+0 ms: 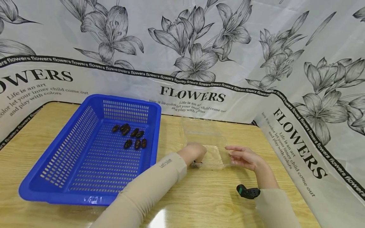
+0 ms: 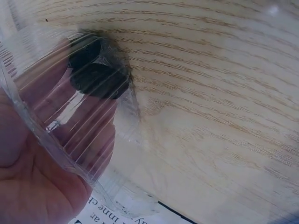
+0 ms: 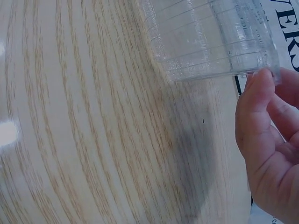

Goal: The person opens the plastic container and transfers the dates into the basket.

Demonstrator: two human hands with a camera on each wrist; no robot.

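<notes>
A clear plastic clamshell box [image 1: 212, 156] lies on the table, its lid [image 1: 202, 126] folded back toward the wall. My left hand [image 1: 196, 152] reaches down into the box's left end, fingers curled and blurred. Through the ribbed plastic wall in the left wrist view, two dark dates [image 2: 100, 79] show at its fingertips, held there. My right hand [image 1: 245, 158] is at the box's right side. In the right wrist view its thumb and fingers pinch the rim at a corner of the clear box [image 3: 210, 51].
Left of the box stands a blue slotted basket [image 1: 155, 133] with several dates [image 1: 128, 144] toward its back right. A black device [image 1: 248, 192] sits at my right wrist. Flower-printed cloth [image 1: 194, 101] hangs behind the wooden table [image 1: 205, 199] and along its right edge.
</notes>
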